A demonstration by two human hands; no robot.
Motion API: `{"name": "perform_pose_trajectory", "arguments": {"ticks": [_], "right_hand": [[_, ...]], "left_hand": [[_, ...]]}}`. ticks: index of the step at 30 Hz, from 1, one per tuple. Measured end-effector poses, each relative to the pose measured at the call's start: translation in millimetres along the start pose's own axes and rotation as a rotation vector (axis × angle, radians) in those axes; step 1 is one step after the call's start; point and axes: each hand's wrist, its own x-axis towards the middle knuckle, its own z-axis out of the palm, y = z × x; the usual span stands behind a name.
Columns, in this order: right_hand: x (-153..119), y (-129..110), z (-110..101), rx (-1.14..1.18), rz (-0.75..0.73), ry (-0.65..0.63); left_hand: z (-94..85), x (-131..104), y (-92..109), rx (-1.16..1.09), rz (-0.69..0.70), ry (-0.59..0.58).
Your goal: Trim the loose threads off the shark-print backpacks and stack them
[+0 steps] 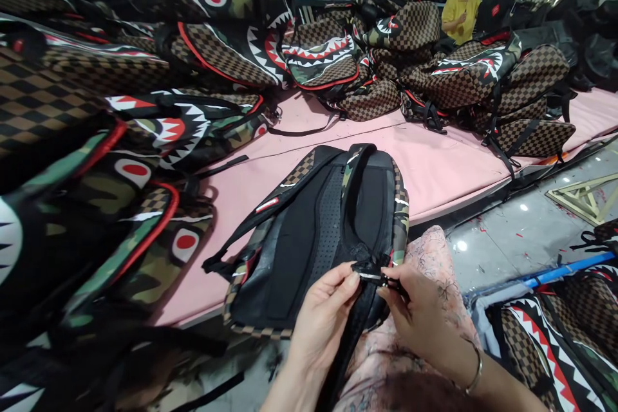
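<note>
A backpack point(309, 244) with a black padded back panel and brown checked and camouflage edges lies back side up on the pink table, close to my lap. Both hands meet over its lower right part, at a shoulder strap. My left hand point(328, 302) pinches the left side of a black strap buckle point(369, 272) between thumb and fingers. On the other side, my right hand point(410, 299) grips the black webbing at the buckle, its fingers curled. The padded shoulder strap point(352, 199) loops up toward the bag's top. Fingers partly cover the buckle.
Similar backpacks with shark-mouth prints point(188, 122) crowd the left and far side of the pink table point(429, 167). More lie in a blue-edged container point(570, 267) at lower right. A person in yellow point(461, 16) is at the back. A metal frame point(586, 199) stands on the floor.
</note>
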Motion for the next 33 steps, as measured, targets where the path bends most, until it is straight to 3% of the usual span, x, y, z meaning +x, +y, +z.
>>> {"name": "perform_pose_trajectory", "arguments": {"ticks": [8,19,24,33], "right_hand": [[0.8,1.9,-2.6,-0.003,0.005,0.021],[13.6,-2.4,-9.8,-0.029,0.003,-0.125],[18.9,-1.1,-16.5,0.108,0.107,-0.240],[16.0,-2.9,-10.6,0.037,0.101,-0.170]], "left_hand": [[-8.6,3.9,-8.3,0.136,0.194,0.029],[-10.8,-2.4,-4.2,0.554,0.492,0.030],[-12.9,-2.0,-3.5,0.575,0.483,-0.011],[-11.1,-2.6,-4.2,0.521,0.429,0.000]]}}
